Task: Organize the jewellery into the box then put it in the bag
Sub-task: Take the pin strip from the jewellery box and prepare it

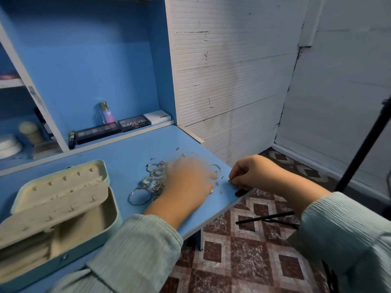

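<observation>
A mint jewellery box (63, 210) lies open on the blue table (127, 149) at the left, its cream lid propped up and the tray inside showing. A heap of silver rings and chains (151, 182) lies in the middle of the table, with small loose earrings (218, 178) scattered to its right. My left hand (188, 182), blurred, lies palm down over the right part of the heap, fingers spread among the small pieces. My right hand (251, 172) sits at the table's right edge and pinches a small gold earring (230, 181) between thumb and fingers. No bag is in view.
Makeup palettes (118, 127), a white box (157, 116) and a small perfume bottle (106, 113) stand on the shelf ledge behind. White jars (9, 144) sit in the left cubby. A black tripod leg (364, 144) stands right, over patterned floor tiles (243, 261).
</observation>
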